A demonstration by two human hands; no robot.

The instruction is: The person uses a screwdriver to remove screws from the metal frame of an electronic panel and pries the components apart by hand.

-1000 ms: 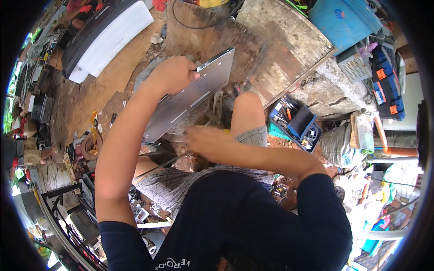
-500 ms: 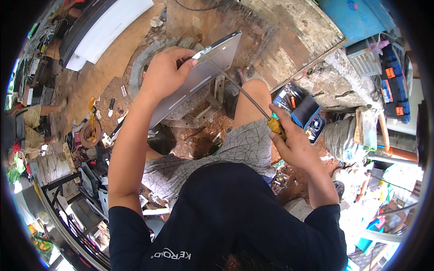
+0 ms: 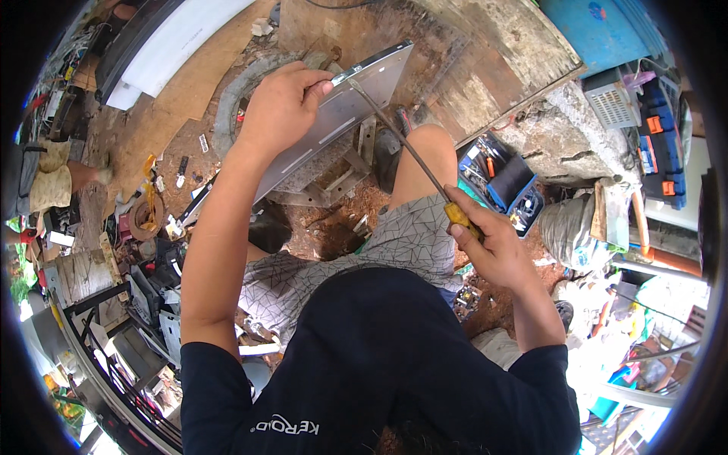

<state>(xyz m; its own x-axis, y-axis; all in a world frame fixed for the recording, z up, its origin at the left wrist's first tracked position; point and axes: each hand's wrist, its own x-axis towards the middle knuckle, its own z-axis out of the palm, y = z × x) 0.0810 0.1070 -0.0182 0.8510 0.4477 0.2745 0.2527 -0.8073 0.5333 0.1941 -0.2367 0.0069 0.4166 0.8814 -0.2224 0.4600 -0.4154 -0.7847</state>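
A flat, thin grey metal panel (image 3: 387, 78) stands tilted in front of my knees, its long edge slanting up to the far right. My left hand (image 3: 284, 110) is closed on the upper edge of the panel, thumb and fingers pinching it. My right hand (image 3: 497, 246) grips a long screwdriver (image 3: 459, 216) by its yellow handle. The shaft runs up and to the left, over my bare knee, and its tip meets the panel just below the upper edge, right of my left fingers. Whether the tip is wedged in a gap is too small to tell.
Beyond the panel lies a worn wooden board (image 3: 485, 53). An open tool case (image 3: 504, 186) sits right of my knee. A blue bin (image 3: 599, 30) stands at the far right, near a grey plastic basket (image 3: 613, 102). Another person's leg (image 3: 85, 176) shows at the left, among scattered scrap.
My left hand and the panel's upper edge have risen slightly. The screwdriver tip has moved a little farther away with it. At the left, the other person has shifted.
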